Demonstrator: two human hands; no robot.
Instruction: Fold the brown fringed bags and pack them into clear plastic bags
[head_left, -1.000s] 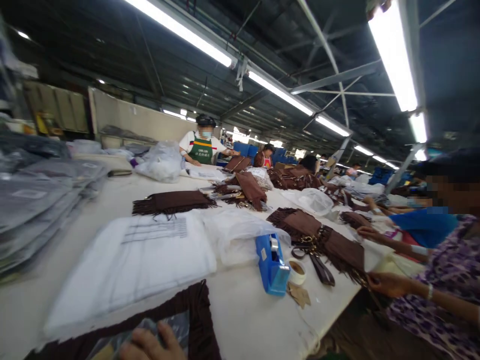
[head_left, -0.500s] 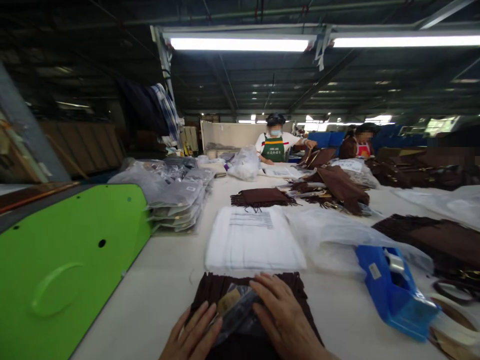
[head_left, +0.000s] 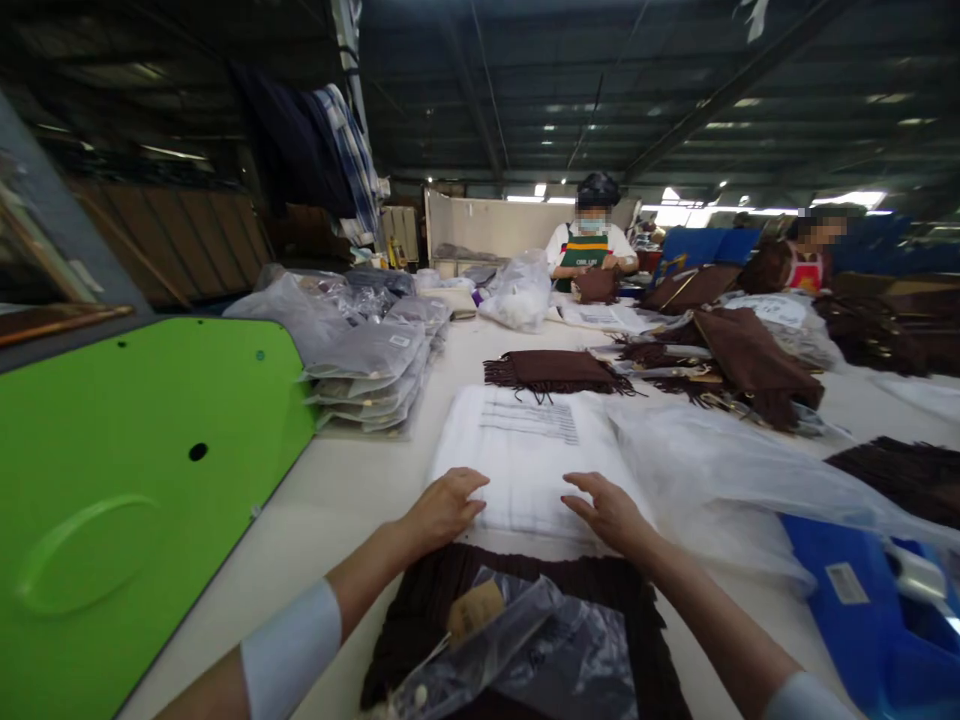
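Left hand (head_left: 450, 505) and right hand (head_left: 609, 512) have moved from the brown cloth (head_left: 412, 615) to the white stack (head_left: 525, 480), its middle at two and ten o'clock respectively; each grip is spread, about equally near.

On the table (head_left: 307, 540), nearest, a plastic bag (head_left: 577, 650) lies on fabric (head_left: 409, 620), with a flat stack (head_left: 525, 480) just behind. Left are a panel (head_left: 165, 480) and, farther back, bagged goods (head_left: 367, 370); right, loose plastic (head_left: 712, 490) and a tape dispenser (head_left: 855, 600).
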